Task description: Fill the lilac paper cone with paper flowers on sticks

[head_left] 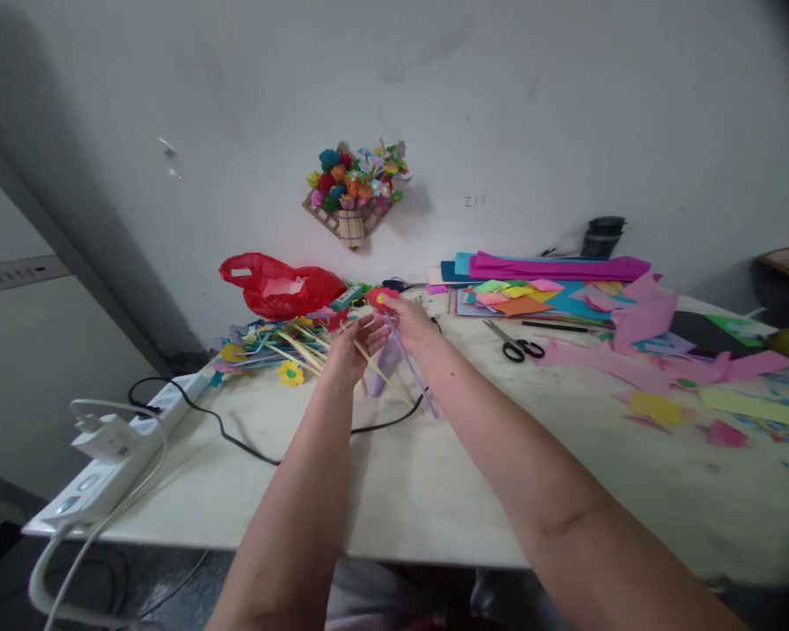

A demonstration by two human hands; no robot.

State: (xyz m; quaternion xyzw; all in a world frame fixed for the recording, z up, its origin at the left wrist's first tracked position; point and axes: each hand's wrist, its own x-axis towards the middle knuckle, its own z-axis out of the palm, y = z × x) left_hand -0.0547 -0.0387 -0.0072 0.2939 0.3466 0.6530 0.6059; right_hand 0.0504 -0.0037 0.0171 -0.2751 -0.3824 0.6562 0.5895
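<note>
Head-worn view, facing forward and down, over table (pixel 427 499), toward wall (pixel 532 114)

Both bare forearms stretch forward and converge. The left hand (pixel 350 352) is half curled, palm turned inward, its fingers (pixel 370 328) loosely bent; the right hand (pixel 408 321), slightly higher and just beside it, has thumb and fingers drawn together.

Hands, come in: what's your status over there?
Right hand holding red flower, purple stem slanting below. Left hand close by, grip unclear. Black cord on table nearby, possibly in the way.
</note>
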